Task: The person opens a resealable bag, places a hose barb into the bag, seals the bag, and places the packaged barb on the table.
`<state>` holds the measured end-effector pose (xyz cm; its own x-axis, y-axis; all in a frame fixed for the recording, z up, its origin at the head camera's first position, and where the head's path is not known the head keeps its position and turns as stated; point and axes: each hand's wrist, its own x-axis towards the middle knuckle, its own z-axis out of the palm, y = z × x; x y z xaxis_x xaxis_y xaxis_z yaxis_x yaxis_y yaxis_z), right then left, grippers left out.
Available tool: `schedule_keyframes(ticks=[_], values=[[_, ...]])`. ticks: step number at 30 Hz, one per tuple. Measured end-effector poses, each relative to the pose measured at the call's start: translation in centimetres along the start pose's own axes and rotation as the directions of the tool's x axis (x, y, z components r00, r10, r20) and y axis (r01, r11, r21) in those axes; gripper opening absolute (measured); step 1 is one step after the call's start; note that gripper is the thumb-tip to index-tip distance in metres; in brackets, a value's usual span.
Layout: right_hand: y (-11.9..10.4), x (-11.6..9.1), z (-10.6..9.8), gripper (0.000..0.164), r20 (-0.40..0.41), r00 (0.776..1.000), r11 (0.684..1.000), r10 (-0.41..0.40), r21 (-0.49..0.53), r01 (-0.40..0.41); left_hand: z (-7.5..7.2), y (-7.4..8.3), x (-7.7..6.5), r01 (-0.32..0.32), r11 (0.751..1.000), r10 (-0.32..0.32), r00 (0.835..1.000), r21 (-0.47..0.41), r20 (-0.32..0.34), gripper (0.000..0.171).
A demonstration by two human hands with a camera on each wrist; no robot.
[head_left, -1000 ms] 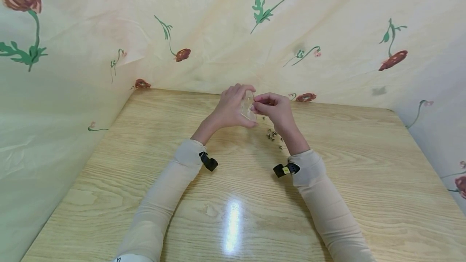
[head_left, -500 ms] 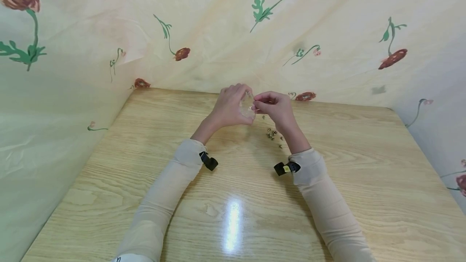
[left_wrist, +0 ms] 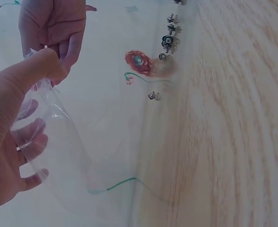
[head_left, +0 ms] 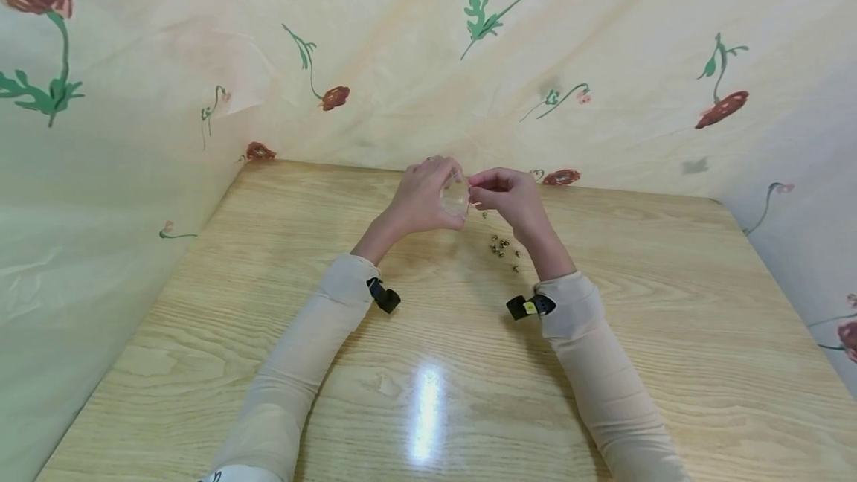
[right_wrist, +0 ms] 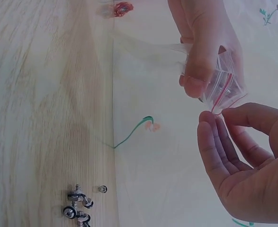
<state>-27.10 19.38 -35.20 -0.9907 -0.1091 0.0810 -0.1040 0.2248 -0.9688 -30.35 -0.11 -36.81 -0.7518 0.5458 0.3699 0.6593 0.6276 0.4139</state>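
Observation:
A clear zip bag (head_left: 455,198) with a red line along its mouth is held up above the table's far side. My left hand (head_left: 422,195) grips it between thumb and fingers, and its body hangs loose in the left wrist view. At the bag's mouth, my right hand (head_left: 510,201) pinches one corner with thumb and fingertips, seen closest in the right wrist view (right_wrist: 243,156). Whether anything lies inside the bag I cannot tell. Several small metal screws with washers (head_left: 499,245) are scattered on the table below the right hand.
The wood-grain table (head_left: 402,333) runs back to a cream floral sheet (head_left: 402,58) that stands behind and on both sides. One screw (left_wrist: 153,96) lies apart from the cluster. A light reflection shines on the table's near middle.
The left hand's index finger and thumb have drawn in slightly, and the bag looks narrower between them. My right hand has shifted a little to the right. The screws stay put.

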Motion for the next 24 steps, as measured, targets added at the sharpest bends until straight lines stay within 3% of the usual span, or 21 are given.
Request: schedule_keyframes(ticks=[11,24], values=[[-0.1,0.4,-0.4,0.028,-0.007,1.000,0.999,-0.005,-0.052,0.005,0.4,-0.4,-0.1,0.049,0.999,-0.049,0.993,0.006,0.108,0.058],[-0.1,0.3,-1.1,0.025,-0.016,0.999,0.993,-0.031,-0.118,0.029,1.3,-1.2,-0.2,0.069,0.997,-0.073,0.980,0.026,0.188,0.059]])
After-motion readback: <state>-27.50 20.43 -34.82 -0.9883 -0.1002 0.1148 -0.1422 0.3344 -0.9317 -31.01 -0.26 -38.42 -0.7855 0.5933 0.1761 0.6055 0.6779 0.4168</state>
